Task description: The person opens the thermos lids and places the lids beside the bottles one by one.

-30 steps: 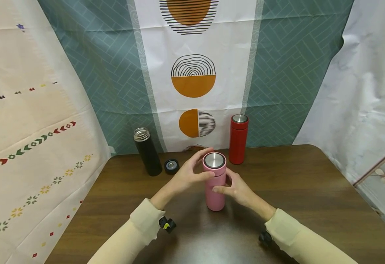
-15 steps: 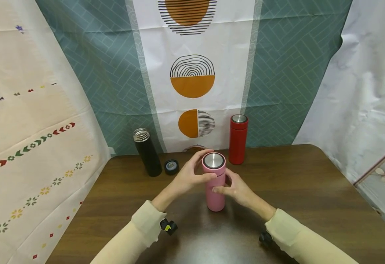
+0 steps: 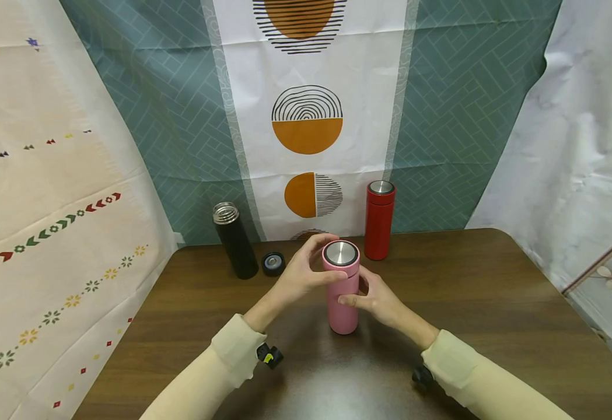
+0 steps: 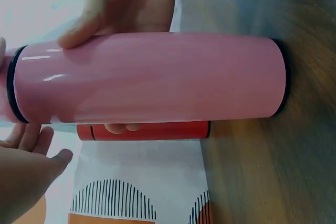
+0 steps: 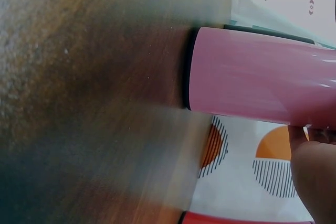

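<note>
A pink thermos flask [image 3: 343, 318] stands upright on the wooden table, its lid [image 3: 341, 254] topped with a silver disc. My left hand [image 3: 299, 273] holds the lid from the left, thumb across the front and fingers reaching behind. Lower down, my right hand [image 3: 381, 300] grips the body from the right, its thumb on the near side and the other fingers mostly hidden behind. The left wrist view shows the pink flask [image 4: 168, 77] lying sideways across the picture, with a dark seam below the lid. In the right wrist view, its base [image 5: 197, 69] meets the tabletop.
Back left, a black flask [image 3: 237, 248] stands with its steel mouth uncovered, beside a black lid [image 3: 273, 264] on the table [image 3: 468, 280]. A red flask [image 3: 378, 230] with its lid on stands behind the pink one. Patterned cloth [image 3: 442, 116] hangs along the table's back edge.
My left thumb has slid a little to the right across the front of the lid. The right hand and the pink flask stay in place.
</note>
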{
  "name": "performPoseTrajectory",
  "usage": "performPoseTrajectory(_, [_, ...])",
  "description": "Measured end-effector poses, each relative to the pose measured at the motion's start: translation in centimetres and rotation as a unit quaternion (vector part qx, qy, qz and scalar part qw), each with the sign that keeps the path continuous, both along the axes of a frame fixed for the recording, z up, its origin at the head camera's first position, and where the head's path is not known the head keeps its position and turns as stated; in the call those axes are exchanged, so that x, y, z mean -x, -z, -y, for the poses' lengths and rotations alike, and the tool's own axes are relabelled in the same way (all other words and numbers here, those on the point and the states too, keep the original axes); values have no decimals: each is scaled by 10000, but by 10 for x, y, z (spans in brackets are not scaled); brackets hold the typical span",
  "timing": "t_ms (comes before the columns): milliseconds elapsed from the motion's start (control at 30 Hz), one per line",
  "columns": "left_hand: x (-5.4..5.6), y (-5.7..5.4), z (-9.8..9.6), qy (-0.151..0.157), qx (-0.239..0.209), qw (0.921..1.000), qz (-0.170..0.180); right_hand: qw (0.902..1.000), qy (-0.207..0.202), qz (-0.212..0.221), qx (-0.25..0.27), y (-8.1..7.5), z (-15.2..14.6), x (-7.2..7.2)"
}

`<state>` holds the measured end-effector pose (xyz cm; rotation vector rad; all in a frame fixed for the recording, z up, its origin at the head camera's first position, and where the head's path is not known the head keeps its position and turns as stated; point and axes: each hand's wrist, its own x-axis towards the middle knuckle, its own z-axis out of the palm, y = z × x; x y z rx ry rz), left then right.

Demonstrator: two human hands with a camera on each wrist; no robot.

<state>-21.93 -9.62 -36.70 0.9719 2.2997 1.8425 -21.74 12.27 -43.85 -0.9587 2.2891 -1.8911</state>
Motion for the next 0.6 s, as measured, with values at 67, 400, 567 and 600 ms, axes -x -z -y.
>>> performPoseTrajectory(67, [-1,0,1,26,126,9999,50,10000,5,4,-7,0,0,0])
performPoseTrajectory(400, [0,-1,3,130,237,9996,24,10000,2,11,8,0,-2,0])
performPoseTrajectory(567, [0,-1,2,50,332,9994,31,10000,-39,44,-9,0,-1,0])
performPoseTrajectory(600, [0,-2,2,96,392,9992,-7,10000,-37,43,-15,0,-1,0])
